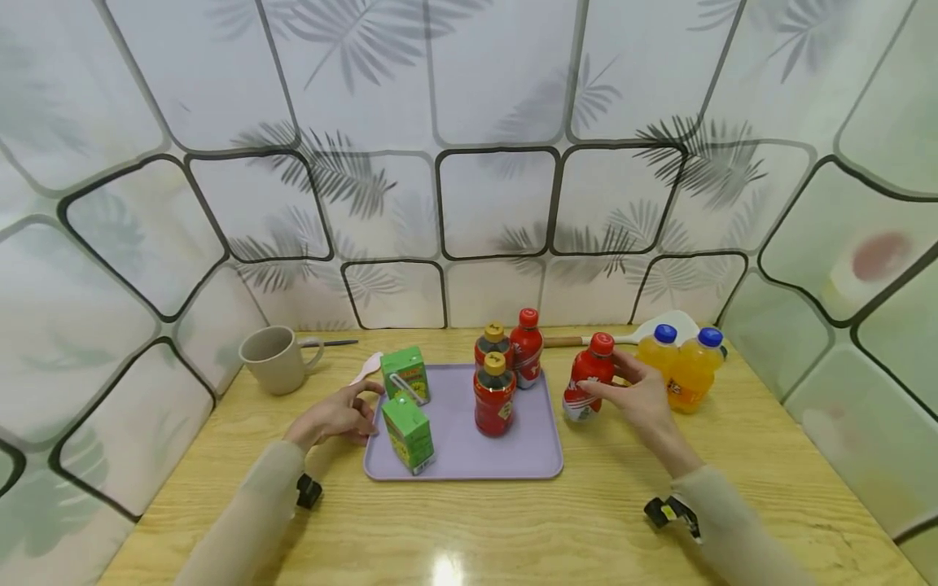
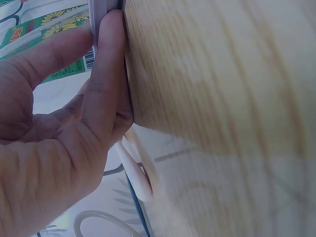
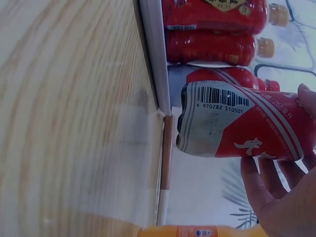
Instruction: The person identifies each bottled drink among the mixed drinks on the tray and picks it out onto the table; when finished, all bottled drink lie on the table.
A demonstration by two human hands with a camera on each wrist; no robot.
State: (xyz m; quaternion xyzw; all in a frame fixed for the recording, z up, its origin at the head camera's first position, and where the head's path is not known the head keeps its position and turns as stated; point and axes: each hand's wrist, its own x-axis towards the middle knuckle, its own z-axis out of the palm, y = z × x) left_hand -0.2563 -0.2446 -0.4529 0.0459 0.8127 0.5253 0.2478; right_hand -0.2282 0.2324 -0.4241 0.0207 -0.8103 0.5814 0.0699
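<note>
My right hand (image 1: 645, 391) grips a red-capped drink bottle (image 1: 589, 374) and holds it slightly tilted, to the right of the lilac tray (image 1: 462, 465). In the right wrist view, the barcode and pale base of the bottle (image 3: 212, 118) show, raised off the wood. My left hand (image 1: 339, 417) pinches the left rim of the tray, thumb inside and fingers outside at table level. On the tray stand green drink cartons (image 1: 409, 435), red bottles with gold caps (image 1: 495, 397) and another red-capped bottle (image 1: 526, 348) at the back right corner.
Orange drink bottles with blue caps (image 1: 689, 370) stand just beyond my right hand. A spatula with a wooden handle (image 1: 567, 342) lies behind the tray. At the left are a grey mug (image 1: 274, 362), a dark thin stick (image 1: 339, 343) and a pale pink utensil (image 1: 368, 366).
</note>
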